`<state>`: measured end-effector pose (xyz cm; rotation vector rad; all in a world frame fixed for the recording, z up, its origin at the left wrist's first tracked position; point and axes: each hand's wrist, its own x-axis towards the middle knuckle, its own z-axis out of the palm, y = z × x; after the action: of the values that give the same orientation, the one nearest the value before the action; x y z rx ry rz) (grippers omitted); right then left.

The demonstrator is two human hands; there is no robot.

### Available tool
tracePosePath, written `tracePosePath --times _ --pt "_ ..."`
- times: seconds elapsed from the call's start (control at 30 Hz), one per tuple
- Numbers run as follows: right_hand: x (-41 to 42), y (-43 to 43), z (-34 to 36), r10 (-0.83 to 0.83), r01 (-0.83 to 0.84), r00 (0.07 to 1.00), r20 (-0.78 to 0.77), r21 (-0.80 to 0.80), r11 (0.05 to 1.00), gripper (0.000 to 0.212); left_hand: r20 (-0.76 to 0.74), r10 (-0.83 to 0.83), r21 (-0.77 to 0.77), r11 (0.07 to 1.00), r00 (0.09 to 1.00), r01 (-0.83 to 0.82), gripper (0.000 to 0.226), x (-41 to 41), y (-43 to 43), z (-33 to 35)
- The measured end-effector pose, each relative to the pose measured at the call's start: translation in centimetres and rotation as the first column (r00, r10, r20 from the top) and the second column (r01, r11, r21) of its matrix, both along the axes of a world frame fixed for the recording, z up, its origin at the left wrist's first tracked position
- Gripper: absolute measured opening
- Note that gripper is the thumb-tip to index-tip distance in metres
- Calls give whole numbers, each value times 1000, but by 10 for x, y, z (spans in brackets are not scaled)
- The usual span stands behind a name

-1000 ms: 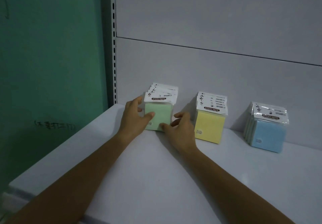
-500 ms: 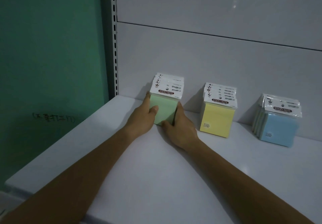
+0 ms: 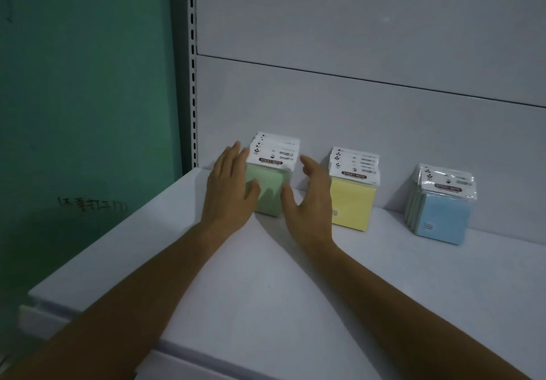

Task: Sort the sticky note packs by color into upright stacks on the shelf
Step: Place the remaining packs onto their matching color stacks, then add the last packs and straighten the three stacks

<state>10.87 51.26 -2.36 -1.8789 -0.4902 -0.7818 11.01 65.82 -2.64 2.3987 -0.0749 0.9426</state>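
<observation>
Three upright stacks of sticky note packs lean against the shelf's back panel: green (image 3: 271, 188) on the left, yellow (image 3: 353, 206) in the middle, blue (image 3: 443, 219) on the right. Each pack has a white "STICKY NOTE" header card. My left hand (image 3: 229, 193) lies flat along the green stack's left side, with its thumb resting on the front face. My right hand (image 3: 310, 202) is on the other side of that stack. Its thumb touches the front right edge and its fingers are spread, a little off the stack. The lower corners of the green stack are hidden by my hands.
The white shelf (image 3: 266, 285) runs toward me to a front edge at the bottom left. A slotted metal upright (image 3: 192, 84) stands at the left of the grey back panel, beside a green wall (image 3: 88, 99) with handwriting on it.
Both hands were pressed against the sides of the green stack; now their fingers have loosened and spread, the right hand most. The stack stands straighter against the back panel.
</observation>
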Motion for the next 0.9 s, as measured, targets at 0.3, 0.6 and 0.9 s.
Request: tracePosePath --times 0.3,0.6,0.9 --pt "-30 -97 26 -120 142 987 104 -231 963 49 170 -120 595 804 978 -5 64 -34 -87 30" --pt "-49 -271 19 -372 361 928 13 -277 891 50 96 -337 665 722 937 192 65 -53 -237 24" --pt "-99 -490 0 -601 531 794 -84 -385 755 42 -143 -537 377 747 831 548 63 -49 -463 3"
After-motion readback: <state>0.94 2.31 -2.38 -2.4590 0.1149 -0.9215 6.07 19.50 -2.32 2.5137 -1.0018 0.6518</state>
